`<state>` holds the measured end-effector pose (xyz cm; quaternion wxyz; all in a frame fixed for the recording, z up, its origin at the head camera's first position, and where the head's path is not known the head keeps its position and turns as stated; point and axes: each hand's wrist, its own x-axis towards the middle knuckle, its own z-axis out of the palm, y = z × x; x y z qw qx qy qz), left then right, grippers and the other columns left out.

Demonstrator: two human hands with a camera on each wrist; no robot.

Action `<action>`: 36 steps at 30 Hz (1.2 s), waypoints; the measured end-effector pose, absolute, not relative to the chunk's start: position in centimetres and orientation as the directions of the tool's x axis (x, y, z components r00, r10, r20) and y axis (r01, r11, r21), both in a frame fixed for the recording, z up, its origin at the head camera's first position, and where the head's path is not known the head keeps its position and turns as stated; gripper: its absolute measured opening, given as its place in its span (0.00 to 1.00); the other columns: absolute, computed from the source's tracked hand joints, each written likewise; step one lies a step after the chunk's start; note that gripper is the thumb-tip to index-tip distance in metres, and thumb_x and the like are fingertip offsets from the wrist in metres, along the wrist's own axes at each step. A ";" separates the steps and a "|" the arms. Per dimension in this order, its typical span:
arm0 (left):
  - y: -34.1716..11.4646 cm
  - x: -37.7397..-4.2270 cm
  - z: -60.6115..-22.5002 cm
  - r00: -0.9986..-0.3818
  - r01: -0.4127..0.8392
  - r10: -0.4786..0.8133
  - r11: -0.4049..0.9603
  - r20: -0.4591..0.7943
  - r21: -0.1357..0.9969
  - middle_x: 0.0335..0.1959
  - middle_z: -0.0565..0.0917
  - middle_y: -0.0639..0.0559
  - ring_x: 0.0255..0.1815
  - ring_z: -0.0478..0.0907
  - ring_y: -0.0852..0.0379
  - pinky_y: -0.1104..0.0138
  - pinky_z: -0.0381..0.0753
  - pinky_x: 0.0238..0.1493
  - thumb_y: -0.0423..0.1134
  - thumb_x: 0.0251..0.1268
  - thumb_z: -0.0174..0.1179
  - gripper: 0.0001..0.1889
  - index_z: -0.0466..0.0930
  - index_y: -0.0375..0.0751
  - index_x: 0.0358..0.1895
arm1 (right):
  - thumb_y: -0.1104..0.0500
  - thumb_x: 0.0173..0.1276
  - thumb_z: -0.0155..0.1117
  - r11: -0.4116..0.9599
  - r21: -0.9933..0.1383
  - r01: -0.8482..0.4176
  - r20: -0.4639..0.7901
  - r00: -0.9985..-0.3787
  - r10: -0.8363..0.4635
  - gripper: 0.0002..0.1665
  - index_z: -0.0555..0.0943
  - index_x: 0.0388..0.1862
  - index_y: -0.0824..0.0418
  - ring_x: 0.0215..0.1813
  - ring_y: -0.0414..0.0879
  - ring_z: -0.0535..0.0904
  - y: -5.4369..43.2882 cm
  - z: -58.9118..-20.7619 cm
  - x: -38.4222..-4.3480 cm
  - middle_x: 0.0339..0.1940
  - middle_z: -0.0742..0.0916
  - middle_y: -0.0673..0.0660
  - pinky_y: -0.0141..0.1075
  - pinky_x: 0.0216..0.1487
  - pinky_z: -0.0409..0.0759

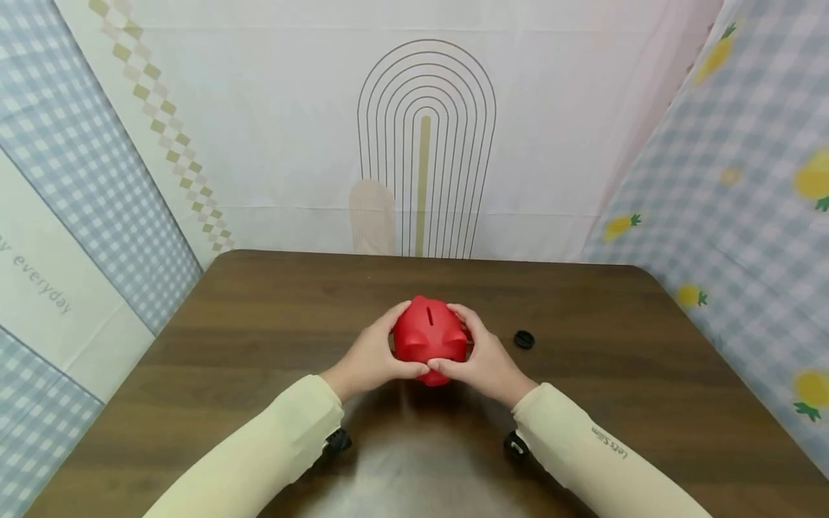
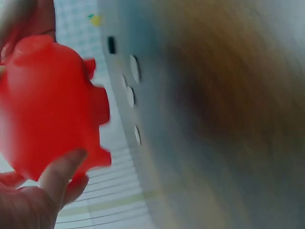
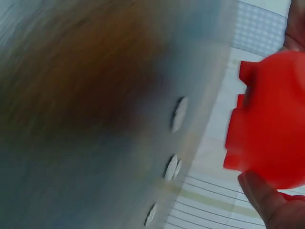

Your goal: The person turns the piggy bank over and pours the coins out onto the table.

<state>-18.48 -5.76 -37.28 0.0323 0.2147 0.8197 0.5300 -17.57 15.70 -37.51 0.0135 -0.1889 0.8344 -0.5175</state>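
Note:
Between my two hands is a red piggy bank (image 1: 429, 332), its coin slot facing up and ears toward me in the head view. The left hand (image 1: 378, 352) grips its left side, thumb across the near face. My right hand (image 1: 482, 357) grips the right side in the same way, and the two thumbs meet at the front. Both wrist views show the piggy bank's stubby feet held up off the tabletop. Several flat silvery coins (image 2: 135, 69) lie on the table beyond it, hidden from the head view by the piggy bank and hands.
On the brown wooden table (image 1: 285, 302), a small round black plug (image 1: 524, 339) lies right of the right hand. A white patterned cloth (image 1: 291, 129) hangs behind the table's far edge, with blue checked cloths (image 1: 732, 237) at the sides.

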 end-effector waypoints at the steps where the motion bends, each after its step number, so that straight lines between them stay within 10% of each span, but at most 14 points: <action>1: -5.8 -18.5 -37.3 -0.904 0.316 0.392 0.351 0.168 0.882 0.63 0.71 0.51 0.59 0.72 0.49 0.58 0.83 0.47 0.40 0.44 0.75 0.49 0.57 0.47 0.73 | 0.53 0.54 0.76 0.394 -0.872 -0.289 0.160 -0.930 -0.330 0.51 0.58 0.72 0.50 0.60 0.55 0.73 15.7 -37.6 -17.5 0.64 0.74 0.54 0.44 0.48 0.83; 4: -5.7 -18.3 -37.2 -0.853 0.467 0.415 0.336 0.316 0.818 0.65 0.68 0.54 0.60 0.70 0.52 0.60 0.82 0.49 0.38 0.44 0.76 0.49 0.57 0.47 0.72 | 0.51 0.54 0.76 0.407 -0.801 -0.439 0.299 -0.882 -0.363 0.51 0.58 0.73 0.48 0.60 0.52 0.73 15.8 -37.5 -17.5 0.65 0.72 0.52 0.43 0.46 0.84; 9: -5.6 -18.0 -37.1 -0.596 0.803 0.462 0.343 0.656 0.488 0.69 0.62 0.40 0.65 0.67 0.44 0.56 0.79 0.55 0.33 0.41 0.76 0.49 0.56 0.37 0.69 | 0.46 0.55 0.74 0.418 -0.486 -0.768 0.651 -0.637 -0.413 0.51 0.60 0.71 0.61 0.64 0.57 0.70 16.3 -37.8 -17.5 0.71 0.66 0.62 0.48 0.48 0.83; 16: -5.5 -18.4 -37.4 -0.902 0.335 0.386 0.340 0.195 0.879 0.61 0.73 0.50 0.56 0.73 0.51 0.60 0.83 0.46 0.39 0.45 0.74 0.46 0.60 0.44 0.71 | 0.50 0.56 0.75 0.413 -0.852 -0.322 0.182 -0.921 -0.344 0.50 0.60 0.74 0.48 0.58 0.52 0.74 15.9 -37.6 -17.7 0.62 0.75 0.53 0.41 0.46 0.83; 24: -6.0 -18.1 -36.3 -0.904 0.298 0.388 0.270 0.179 0.916 0.63 0.70 0.55 0.62 0.68 0.50 0.58 0.83 0.46 0.36 0.42 0.75 0.49 0.59 0.53 0.71 | 0.56 0.56 0.75 0.359 -0.846 -0.394 0.241 -0.884 -0.401 0.50 0.59 0.74 0.46 0.59 0.53 0.74 16.4 -36.4 -17.4 0.65 0.73 0.52 0.40 0.48 0.83; 31: -6.4 -17.6 -35.3 -0.730 0.655 0.444 0.240 0.519 0.716 0.69 0.63 0.49 0.63 0.68 0.49 0.59 0.82 0.50 0.33 0.40 0.76 0.50 0.58 0.43 0.71 | 0.63 0.49 0.78 0.352 -0.596 -0.722 0.567 -0.689 -0.452 0.56 0.59 0.74 0.57 0.65 0.51 0.68 16.5 -35.8 -17.0 0.72 0.66 0.57 0.44 0.51 0.82; 36: -6.3 -17.9 -35.9 -0.864 0.438 0.426 0.371 0.269 0.819 0.60 0.73 0.47 0.54 0.74 0.50 0.60 0.83 0.47 0.38 0.45 0.73 0.46 0.59 0.41 0.70 | 0.55 0.58 0.74 0.397 -0.801 -0.448 0.276 -0.865 -0.419 0.50 0.59 0.76 0.53 0.60 0.52 0.74 16.3 -36.8 -17.3 0.66 0.74 0.59 0.40 0.49 0.83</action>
